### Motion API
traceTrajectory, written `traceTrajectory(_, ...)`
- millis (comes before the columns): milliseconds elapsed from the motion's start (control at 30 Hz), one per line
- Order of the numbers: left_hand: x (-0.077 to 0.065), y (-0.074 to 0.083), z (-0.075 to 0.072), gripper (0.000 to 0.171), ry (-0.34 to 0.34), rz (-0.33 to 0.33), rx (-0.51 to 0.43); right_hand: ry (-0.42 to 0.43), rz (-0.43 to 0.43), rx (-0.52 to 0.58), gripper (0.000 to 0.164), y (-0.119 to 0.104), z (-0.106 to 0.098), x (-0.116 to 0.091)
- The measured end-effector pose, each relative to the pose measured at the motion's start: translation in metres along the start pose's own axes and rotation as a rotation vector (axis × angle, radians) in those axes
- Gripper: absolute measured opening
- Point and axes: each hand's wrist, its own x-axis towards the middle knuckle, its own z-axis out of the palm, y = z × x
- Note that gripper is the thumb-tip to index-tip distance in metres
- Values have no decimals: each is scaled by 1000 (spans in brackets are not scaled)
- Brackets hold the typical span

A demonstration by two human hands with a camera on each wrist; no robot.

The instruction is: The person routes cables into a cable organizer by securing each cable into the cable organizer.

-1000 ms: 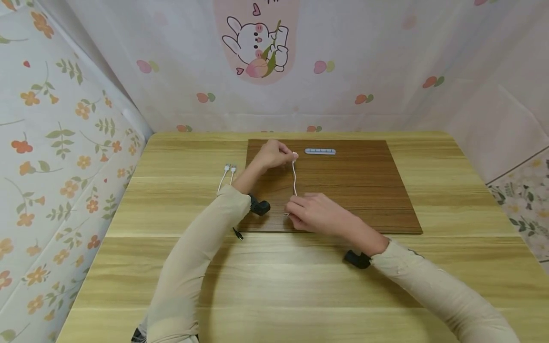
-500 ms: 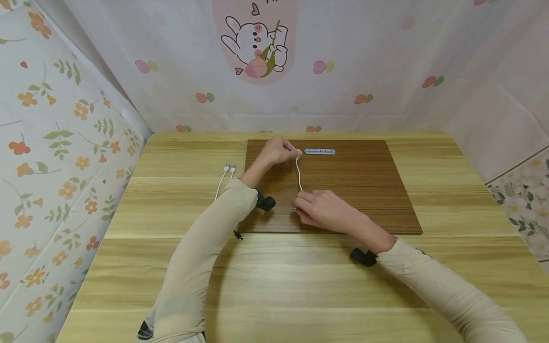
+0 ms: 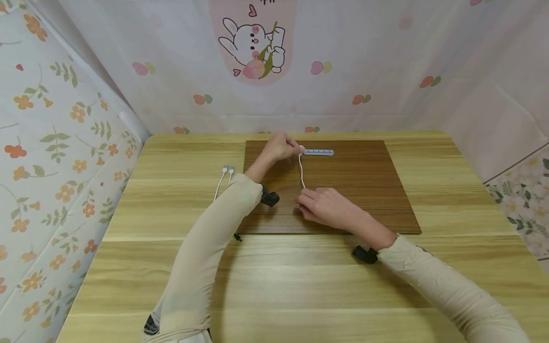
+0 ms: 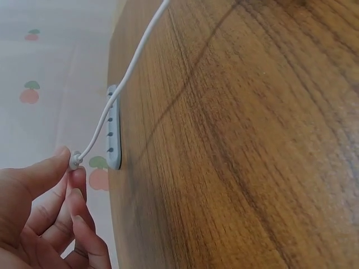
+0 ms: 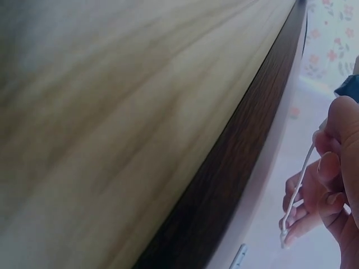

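**Left hand [image 3: 280,147] and right hand [image 3: 326,206] are holding a white cable [image 3: 302,171] between them**

A pale curtain [image 3: 364,62] printed with fruit and a rabbit is hanging behind the table [image 3: 300,286], whose light wood is running out wide around a dark brown board [image 3: 364,190]. Two arms in cream sleeves are reaching in from the near side, each wearing a black device at the wrist.

The right hand is curling its fingers round the cable above the board's near half, a small pale tip showing beneath them. Farther back, the left hand is pinching the cable's other end between thumb and fingertip. The cable is hanging over the board in a gentle curve between the two.

A pale slotted strip [image 3: 319,152] is lying near the board's far edge, just beside the left fingertips; I'm not able to tell whether they are touching. Left of the board, two white plugs [image 3: 225,169] are resting side by side on the table. A black plug [image 3: 238,237] is peeking out beside the left sleeve, at the board's near left corner.
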Motion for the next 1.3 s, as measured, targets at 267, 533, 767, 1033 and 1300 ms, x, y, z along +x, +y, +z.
traceTrajectory(267, 7, 2, 2, 21, 33, -26, 41, 5, 14, -14, 10, 6, -1, -1)
traceTrajectory(533, 14, 1, 4, 22, 72, -40, 32, -7, 44, -17, 14, 15, 1, -1)
traceTrajectory(767, 22, -1, 7, 22, 98, -50, 17, 6, 63, -1, 17, 21, 2, -4)
traceTrajectory(1033, 32, -3, 15, 22, 92, -58, 56, 0, 60, -23, 17, 26, 5, -5)
traceTrajectory(1300, 39, -5, 18, 22, 82, -90, 88, -32, 61, -42, 16, 27, 3, -1)
